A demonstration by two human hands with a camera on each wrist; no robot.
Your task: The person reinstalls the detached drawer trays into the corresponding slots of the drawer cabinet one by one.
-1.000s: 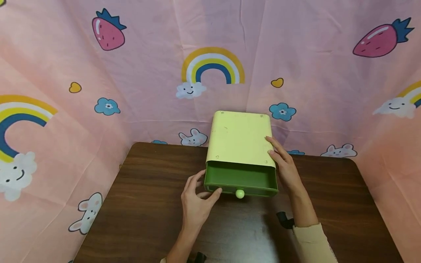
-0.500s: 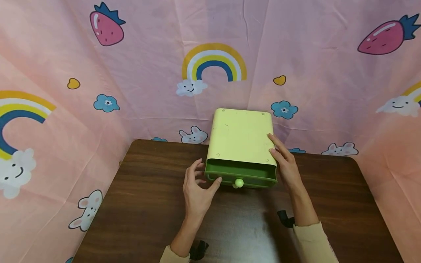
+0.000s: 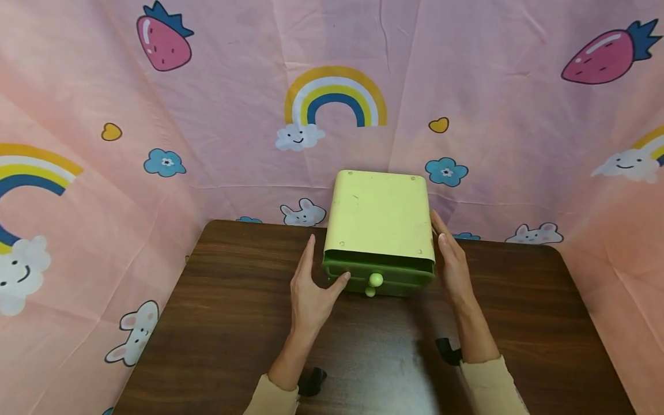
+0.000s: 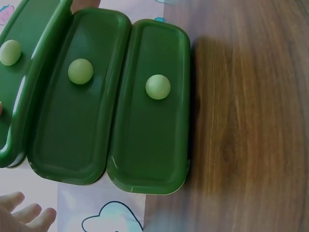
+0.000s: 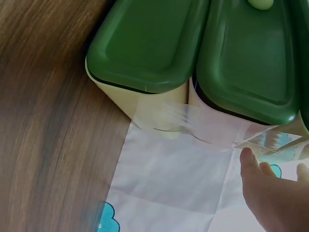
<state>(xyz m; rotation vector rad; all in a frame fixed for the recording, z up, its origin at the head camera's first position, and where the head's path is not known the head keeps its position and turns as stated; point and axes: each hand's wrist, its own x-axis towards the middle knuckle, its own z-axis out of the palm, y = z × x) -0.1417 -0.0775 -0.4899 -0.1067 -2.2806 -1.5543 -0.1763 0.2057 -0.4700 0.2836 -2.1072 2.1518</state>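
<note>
A drawer unit (image 3: 381, 213) with a pale yellow casing stands at the back of the table. Its green top drawer (image 3: 363, 270) sticks out slightly; the two lower green drawers, the middle one (image 4: 77, 111) and the bottom one (image 4: 149, 125), look pushed in. Each front has a round light green knob (image 3: 376, 280). My left hand (image 3: 311, 300) has its thumb on the left of the top drawer's front, with the other fingers straight beside the unit. My right hand (image 3: 455, 265) lies along the casing's right side, fingers straight; whether it touches cannot be told.
The brown wooden table (image 3: 233, 323) extends in front and to both sides. A pink patterned cloth (image 3: 233, 86) hangs close behind the unit and along both sides. Clear plastic strips (image 5: 169, 118) cross the unit's right side.
The top drawer has slid back into the casing, with my left thumb on its front. My left fingers have straightened; my right fingertips have moved off the casing's top edge to its side.
</note>
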